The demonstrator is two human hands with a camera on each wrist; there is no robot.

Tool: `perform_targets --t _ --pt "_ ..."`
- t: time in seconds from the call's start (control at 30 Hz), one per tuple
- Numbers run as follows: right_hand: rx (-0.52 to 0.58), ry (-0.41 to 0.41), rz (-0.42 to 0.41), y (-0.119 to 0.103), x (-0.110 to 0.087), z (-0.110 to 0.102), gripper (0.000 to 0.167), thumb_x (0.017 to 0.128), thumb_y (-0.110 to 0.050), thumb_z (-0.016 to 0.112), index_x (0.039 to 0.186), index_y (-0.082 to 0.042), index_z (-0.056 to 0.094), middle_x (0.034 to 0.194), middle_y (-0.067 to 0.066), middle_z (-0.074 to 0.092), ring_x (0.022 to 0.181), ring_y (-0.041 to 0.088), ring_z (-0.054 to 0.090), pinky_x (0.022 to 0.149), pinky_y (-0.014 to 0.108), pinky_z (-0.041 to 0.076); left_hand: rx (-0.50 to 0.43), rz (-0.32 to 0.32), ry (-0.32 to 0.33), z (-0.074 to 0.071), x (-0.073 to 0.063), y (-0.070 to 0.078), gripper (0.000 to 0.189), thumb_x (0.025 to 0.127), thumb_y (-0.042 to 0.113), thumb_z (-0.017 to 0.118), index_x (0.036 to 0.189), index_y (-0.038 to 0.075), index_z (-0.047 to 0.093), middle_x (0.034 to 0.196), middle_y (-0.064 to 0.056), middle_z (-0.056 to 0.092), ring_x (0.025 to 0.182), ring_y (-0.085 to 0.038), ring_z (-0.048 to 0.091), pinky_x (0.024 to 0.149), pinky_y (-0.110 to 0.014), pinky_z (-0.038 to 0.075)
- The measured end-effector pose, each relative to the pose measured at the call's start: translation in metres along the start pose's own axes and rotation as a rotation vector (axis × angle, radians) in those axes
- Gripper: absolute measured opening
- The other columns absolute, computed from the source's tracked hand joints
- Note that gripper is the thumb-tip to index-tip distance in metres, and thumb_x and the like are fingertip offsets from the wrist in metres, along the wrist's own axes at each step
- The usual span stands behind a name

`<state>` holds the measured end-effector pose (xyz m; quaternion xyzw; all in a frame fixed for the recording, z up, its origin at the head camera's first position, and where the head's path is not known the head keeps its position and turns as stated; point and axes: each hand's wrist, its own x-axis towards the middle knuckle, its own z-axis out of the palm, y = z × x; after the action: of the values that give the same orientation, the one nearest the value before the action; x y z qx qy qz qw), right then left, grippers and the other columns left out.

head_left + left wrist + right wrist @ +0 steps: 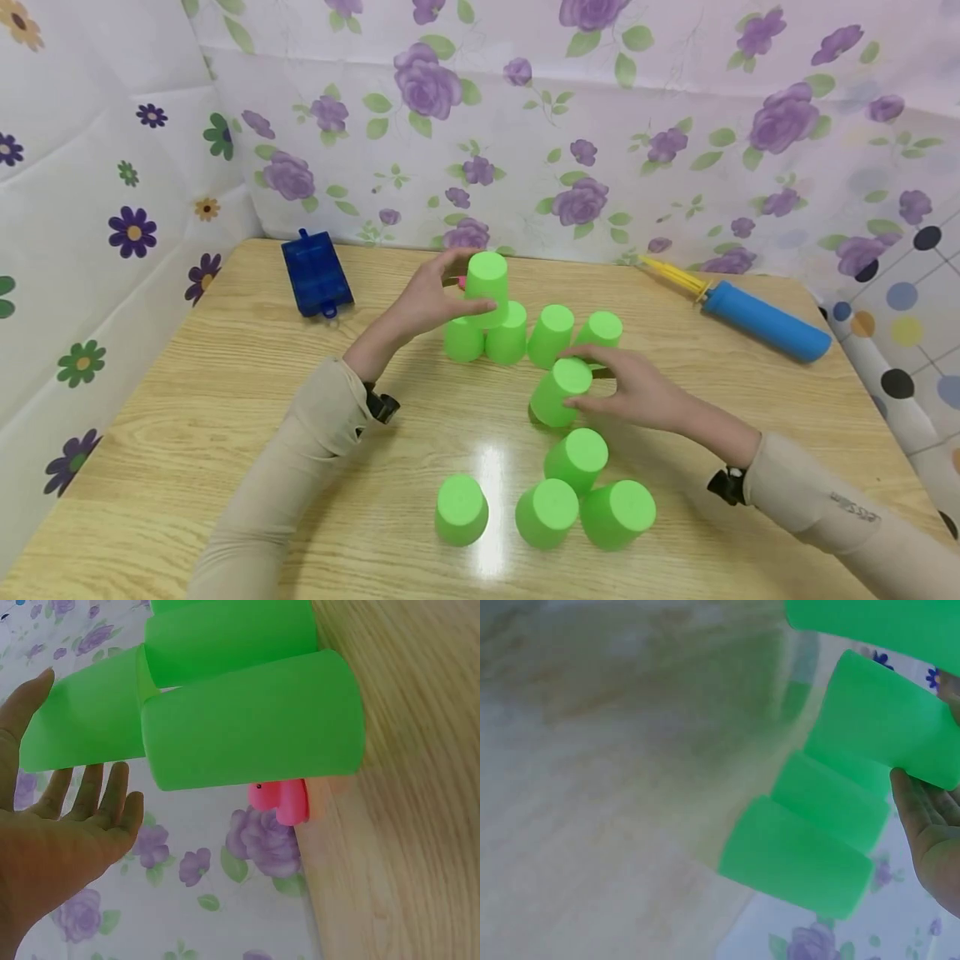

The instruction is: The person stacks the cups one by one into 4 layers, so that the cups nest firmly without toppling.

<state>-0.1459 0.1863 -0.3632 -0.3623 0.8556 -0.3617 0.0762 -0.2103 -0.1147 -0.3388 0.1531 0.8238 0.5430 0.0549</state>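
In the head view, my left hand [426, 302] holds an upside-down green cup [487, 287], thumb on the near side and fingers behind. That cup sits over the two leftmost cups of a back row, such as this green cup [506, 337]. The left wrist view shows its rim right at the base of a lower cup [255, 724]. My right hand [639, 389] grips another green cup [558, 396] between thumb and fingers. It leans slightly, just in front of the row's right half. The right wrist view has this cup [889, 716] beside the row.
Nearer me stand several more upside-down green cups, one apart [461, 510] and a cluster [577, 458] to its right. A small pink figure [289, 801] is behind the back row. A blue plastic case [317, 273] lies back left, a blue-and-yellow hand pump [765, 321] back right.
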Motion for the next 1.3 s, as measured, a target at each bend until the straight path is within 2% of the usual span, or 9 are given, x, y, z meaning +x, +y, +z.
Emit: perform_targets --t 0.17,0.27,0.37,0.47,0.53,0.7,0.87,1.1,1.3 --pt "-0.027 0.053 -0.029 -0.001 0.002 -0.014 0.056 0.077 -0.024 0.078 0.125 -0.011 0.053 0.114 0.000 0.061 0.100 0.016 0.062 0.084 0.031 0.054 0.062 -0.016 -0.002 -0.003 -0.007 -0.006 0.082 0.072 0.033 0.081 0.140 0.020 0.037 0.137 0.000 0.048 0.125 -0.023 0.043 0.106 -0.048 0.034" --pt "-0.053 0.077 -0.043 -0.003 0.004 -0.021 0.056 0.076 -0.024 0.078 0.126 -0.012 0.053 0.115 0.001 0.062 0.100 0.016 0.062 0.083 0.030 0.054 0.089 -0.043 0.043 -0.006 -0.021 -0.004 0.085 0.071 0.038 0.081 0.141 0.023 0.036 0.140 -0.001 0.044 0.128 -0.025 0.040 0.106 -0.049 0.033" --pt "-0.086 0.111 -0.059 -0.007 0.006 -0.029 0.055 0.076 -0.022 0.078 0.125 -0.012 0.054 0.117 0.001 0.061 0.100 0.016 0.061 0.083 0.029 0.054 0.106 -0.075 0.163 -0.008 -0.045 0.003 0.080 0.072 0.044 0.078 0.139 0.023 0.039 0.141 0.001 0.042 0.130 -0.023 0.037 0.108 -0.050 0.030" --pt "-0.110 0.163 -0.075 -0.012 0.010 -0.039 0.054 0.075 -0.017 0.079 0.124 -0.010 0.055 0.118 0.001 0.061 0.100 0.015 0.060 0.083 0.028 0.054 0.087 -0.061 0.315 -0.004 -0.075 0.013 0.066 0.077 0.042 0.075 0.132 0.019 0.047 0.138 0.003 0.045 0.131 -0.019 0.036 0.110 -0.048 0.026" --pt "-0.127 0.194 -0.082 -0.015 0.013 -0.046 0.054 0.075 -0.015 0.079 0.123 -0.009 0.056 0.119 0.001 0.060 0.100 0.014 0.059 0.082 0.027 0.054 0.065 -0.035 0.367 0.002 -0.097 0.018 0.057 0.079 0.039 0.074 0.127 0.017 0.051 0.133 0.004 0.049 0.129 -0.018 0.039 0.110 -0.047 0.027" --pt "-0.127 0.236 -0.049 -0.019 0.022 -0.057 0.054 0.077 -0.016 0.078 0.126 -0.009 0.055 0.120 0.003 0.060 0.100 0.015 0.058 0.084 0.030 0.052 0.015 0.030 0.267 0.029 -0.155 0.025 0.042 0.080 0.026 0.074 0.117 0.019 0.057 0.123 0.004 0.057 0.121 -0.016 0.047 0.107 -0.044 0.034" --pt "-0.011 0.268 0.095 -0.019 0.036 -0.063 0.055 0.083 -0.027 0.072 0.131 -0.015 0.050 0.124 0.001 0.056 0.111 0.017 0.053 0.095 0.038 0.045 0.101 0.088 0.228 0.058 -0.195 0.026 0.045 0.076 0.022 0.078 0.116 0.025 0.058 0.120 0.011 0.057 0.117 -0.011 0.051 0.101 -0.042 0.042" --pt "0.192 0.338 0.169 -0.011 0.049 -0.054 0.055 0.086 -0.028 0.068 0.136 -0.021 0.046 0.127 0.000 0.052 0.112 0.012 0.049 0.100 0.038 0.041 0.136 0.011 0.324 0.086 -0.226 0.019 0.055 0.073 0.020 0.080 0.122 0.026 0.056 0.124 0.013 0.055 0.118 -0.013 0.051 0.096 -0.045 0.045" --pt "0.213 0.362 0.132 -0.005 0.060 -0.044 0.057 0.087 -0.023 0.067 0.139 -0.021 0.044 0.135 0.005 0.049 0.117 0.017 0.049 0.101 0.038 0.041 0.058 -0.066 0.406 0.102 -0.233 0.008 0.057 0.072 0.018 0.081 0.123 0.021 0.057 0.126 0.009 0.056 0.116 -0.007 0.050 0.093 -0.033 0.046"
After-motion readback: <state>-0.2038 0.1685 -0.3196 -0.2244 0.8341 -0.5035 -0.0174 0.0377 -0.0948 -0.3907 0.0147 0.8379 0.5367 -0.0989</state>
